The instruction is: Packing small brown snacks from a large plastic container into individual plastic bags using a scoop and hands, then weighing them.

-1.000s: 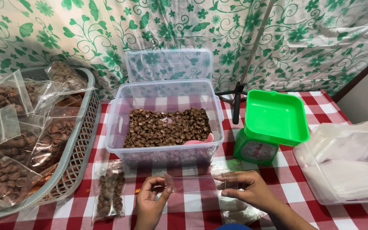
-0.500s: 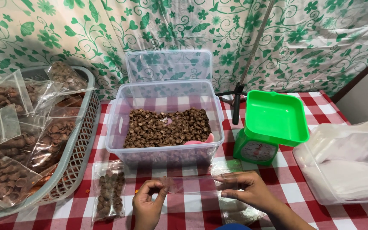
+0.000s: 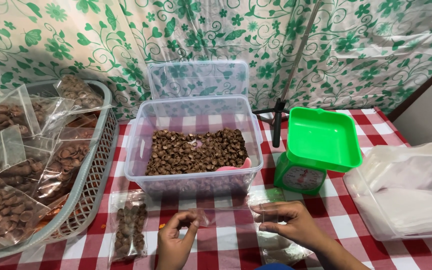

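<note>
My left hand (image 3: 175,241) and my right hand (image 3: 290,224) each pinch one end of an empty clear plastic bag (image 3: 228,219), stretched flat between them just above the red-checked tablecloth (image 3: 348,225). Right behind the bag stands a clear plastic tub (image 3: 195,145) holding a layer of small brown round snacks and a pink scoop (image 3: 232,166). A small filled bag of the same snacks (image 3: 128,230) lies flat to the left of my left hand.
A grey mesh basket (image 3: 83,180) at the left holds several filled snack bags. A green kitchen scale (image 3: 315,150) stands right of the tub. A clear tray of empty bags (image 3: 408,192) sits at the far right. The tub's lid (image 3: 198,79) leans against the floral curtain.
Both hands have risen slightly and taken the empty bag by its ends; my left hand, earlier curled on the cloth, now pinches the bag's left edge.
</note>
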